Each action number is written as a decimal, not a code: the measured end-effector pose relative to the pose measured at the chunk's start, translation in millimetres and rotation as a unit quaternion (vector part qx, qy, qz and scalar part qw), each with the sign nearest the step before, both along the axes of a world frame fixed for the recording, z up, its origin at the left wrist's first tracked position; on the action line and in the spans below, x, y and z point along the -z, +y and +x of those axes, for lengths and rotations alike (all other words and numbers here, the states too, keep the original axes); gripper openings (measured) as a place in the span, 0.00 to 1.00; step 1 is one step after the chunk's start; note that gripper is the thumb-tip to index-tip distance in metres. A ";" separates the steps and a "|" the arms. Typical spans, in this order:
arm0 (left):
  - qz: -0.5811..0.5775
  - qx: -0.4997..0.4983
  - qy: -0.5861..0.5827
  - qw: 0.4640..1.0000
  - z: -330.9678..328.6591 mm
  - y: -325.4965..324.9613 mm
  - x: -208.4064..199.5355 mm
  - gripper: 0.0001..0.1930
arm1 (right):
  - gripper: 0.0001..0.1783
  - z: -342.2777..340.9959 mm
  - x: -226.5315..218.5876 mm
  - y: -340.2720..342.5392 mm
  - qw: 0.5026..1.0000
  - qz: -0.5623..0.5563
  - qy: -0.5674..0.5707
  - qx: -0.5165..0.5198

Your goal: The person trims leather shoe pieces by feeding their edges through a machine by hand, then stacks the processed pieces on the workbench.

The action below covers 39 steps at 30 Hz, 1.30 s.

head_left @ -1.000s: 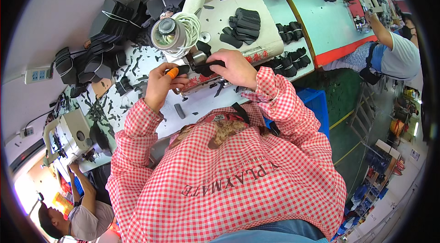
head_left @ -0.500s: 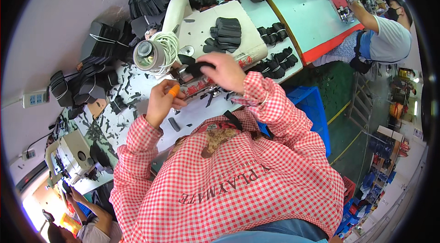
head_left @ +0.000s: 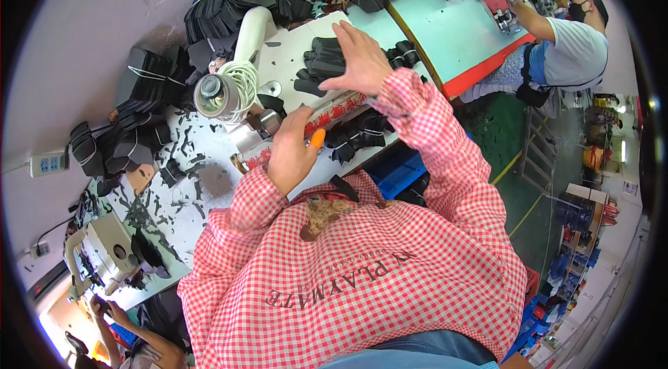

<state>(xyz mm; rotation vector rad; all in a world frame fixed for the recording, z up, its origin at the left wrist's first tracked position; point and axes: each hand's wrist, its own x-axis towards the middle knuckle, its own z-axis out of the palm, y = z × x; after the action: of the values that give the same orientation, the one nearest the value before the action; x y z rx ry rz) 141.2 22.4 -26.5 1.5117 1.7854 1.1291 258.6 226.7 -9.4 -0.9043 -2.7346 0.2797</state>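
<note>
My right hand [head_left: 362, 61] is raised with its fingers spread, holding nothing, in front of a stack of dark foam pieces [head_left: 324, 56] on the sewing machine's pale bed [head_left: 292, 38]. Orange finger cover on one digit, my left hand [head_left: 291, 157] is beside the metal head [head_left: 266, 122] of the machine. Its thumb stands away from the fingers, and no held piece shows. Beyond its orange tip, black pieces [head_left: 358, 136] lie along the table's near edge. A coil of white cord [head_left: 240, 94] hangs round the machine's rounded end.
Tied stacks of dark pieces [head_left: 219, 4] line the wall. Black scraps litter the white table [head_left: 198, 181] at left. A second machine [head_left: 104, 251] stands at lower left near another person's arms. At right a co-worker [head_left: 574, 56] sits at a table. A blue crate [head_left: 396, 175] is below the edge.
My right hand has left the black piece at the machine head and moved up and right, opening. My left hand has shifted right and turned its back up. The view has shifted slightly.
</note>
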 end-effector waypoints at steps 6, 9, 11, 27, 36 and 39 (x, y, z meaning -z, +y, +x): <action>0.012 -0.033 0.060 0.998 9.1 20.7 -1.1 0.26 | 0.50 -31.4 -11.4 2.5 0.973 -0.041 -0.227 -0.009; 0.012 -0.043 0.205 0.978 2.8 23.3 -4.9 0.28 | 0.36 -28.1 0.2 9.6 0.975 -0.083 -0.204 0.006; -0.020 -0.054 0.321 0.945 -1.9 28.6 -2.1 0.32 | 0.35 -28.0 1.4 18.0 0.972 -0.095 -0.211 0.038; 0.069 -0.102 0.189 0.974 46.7 40.4 3.8 0.27 | 0.22 45.2 20.2 79.4 0.924 -0.312 0.088 0.203; 0.067 -0.048 -0.153 0.985 75.3 48.3 -44.8 0.28 | 0.21 96.2 -2.2 -96.8 0.349 -0.841 0.411 0.045; 0.001 -0.009 -0.170 0.985 91.7 10.2 -43.7 0.21 | 0.27 122.0 2.9 -135.1 0.331 -0.862 0.383 0.009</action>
<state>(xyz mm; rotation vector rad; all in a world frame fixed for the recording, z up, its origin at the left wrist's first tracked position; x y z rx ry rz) 232.9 32.6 17.2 1.2180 1.5673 1.3091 380.5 91.6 -12.3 -0.5241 -0.5135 2.7782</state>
